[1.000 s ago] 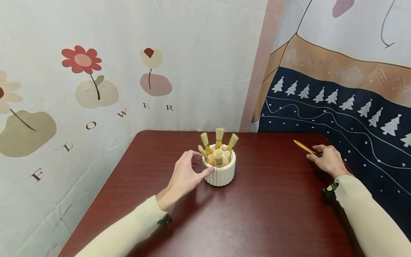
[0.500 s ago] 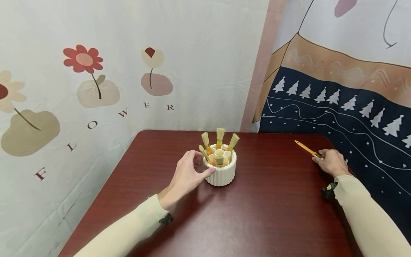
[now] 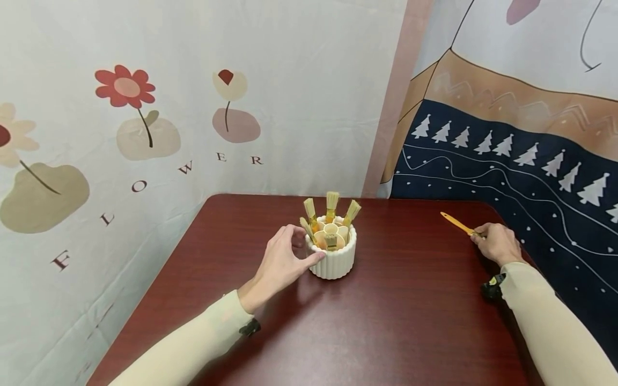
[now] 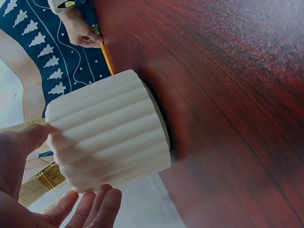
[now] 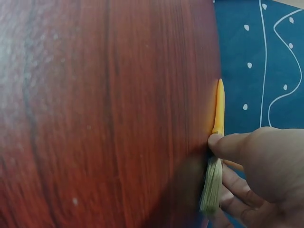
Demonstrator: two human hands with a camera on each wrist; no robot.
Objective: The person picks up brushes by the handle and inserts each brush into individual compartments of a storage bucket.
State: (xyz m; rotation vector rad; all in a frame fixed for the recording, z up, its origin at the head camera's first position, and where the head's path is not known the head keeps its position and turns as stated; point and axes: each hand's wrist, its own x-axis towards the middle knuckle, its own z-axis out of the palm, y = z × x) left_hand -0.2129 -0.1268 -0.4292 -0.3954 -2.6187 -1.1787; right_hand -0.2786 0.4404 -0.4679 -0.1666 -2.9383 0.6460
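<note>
A ribbed white holder [image 3: 332,264] stands upright on the table, with several pale-bristled paintbrushes [image 3: 332,200] in its compartments, bristles up. My left hand [image 3: 282,258] grips the holder from its left side; in the left wrist view the thumb lies at the rim and the fingers [image 4: 109,204] curl against the wall. Over at the table's right side, my right hand [image 3: 498,244] pinches a yellow-handled paintbrush [image 3: 456,223]. The right wrist view has the thumb over the brush near its ferrule, the bristles [image 5: 212,187] towards me and the handle pointing away.
The dark red wooden table [image 3: 386,321] backs onto a white printed cloth [image 3: 309,96] with flowers. A navy cloth with white trees [image 3: 449,155] hangs along the right edge, close to my right hand.
My right hand has settled slightly lower around the paintbrush, its forefinger drawn in from a more spread pose. The left hand and the holder stay in place.
</note>
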